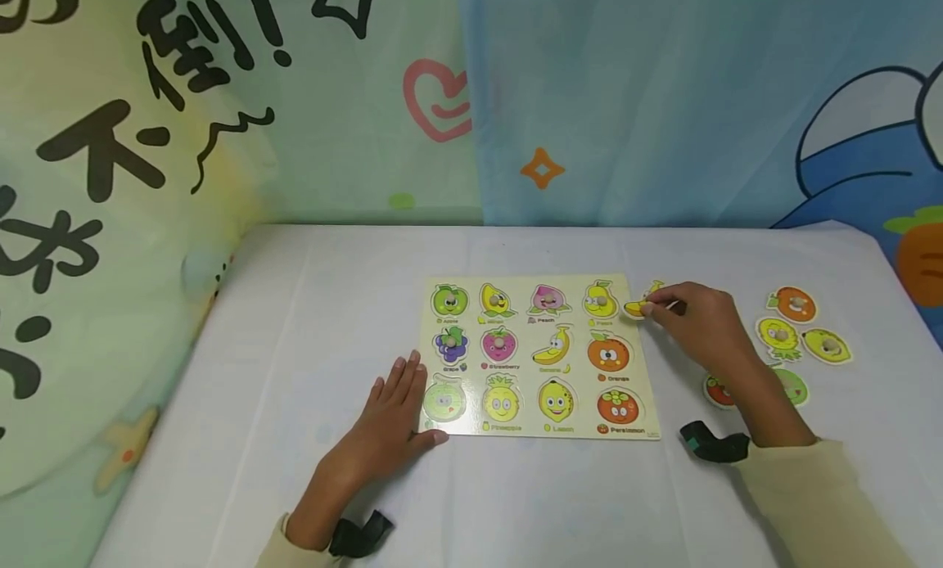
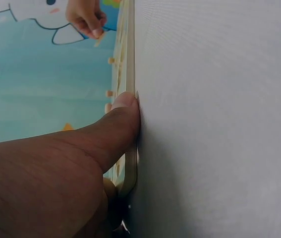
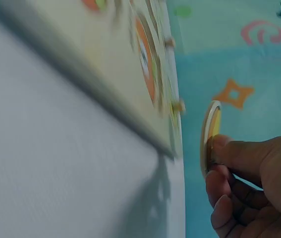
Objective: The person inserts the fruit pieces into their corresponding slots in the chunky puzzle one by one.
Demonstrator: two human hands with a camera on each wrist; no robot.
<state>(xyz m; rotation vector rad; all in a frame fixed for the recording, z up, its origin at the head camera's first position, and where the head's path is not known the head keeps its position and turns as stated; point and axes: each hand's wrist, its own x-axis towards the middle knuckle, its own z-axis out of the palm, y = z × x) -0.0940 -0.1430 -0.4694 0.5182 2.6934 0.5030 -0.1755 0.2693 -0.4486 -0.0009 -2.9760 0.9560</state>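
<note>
A pale fruit puzzle board [image 1: 578, 359] lies flat on the table. My left hand [image 1: 390, 421] rests at its lower left edge with straight fingers; in the left wrist view the thumb [image 2: 125, 111] presses against the board's side. My right hand [image 1: 696, 322] pinches a banana puzzle piece [image 1: 636, 308] between thumb and fingers, just beyond the board's right edge. From the right wrist, the banana piece [image 3: 212, 131] is held raised, tilted on edge. Knobbed pieces sit in the top row and over the grape [image 1: 451, 344] and strawberry [image 1: 498, 344]; the banana outline [image 1: 552, 347] shows its printed picture.
Loose pieces lie on the white table at the right: an orange [image 1: 796, 304], a pineapple [image 1: 778, 336], a lemon [image 1: 827, 346], a red fruit [image 1: 717, 393] and a green one [image 1: 792, 385], the last two partly behind the right arm. A printed curtain [image 1: 663, 101] hangs behind.
</note>
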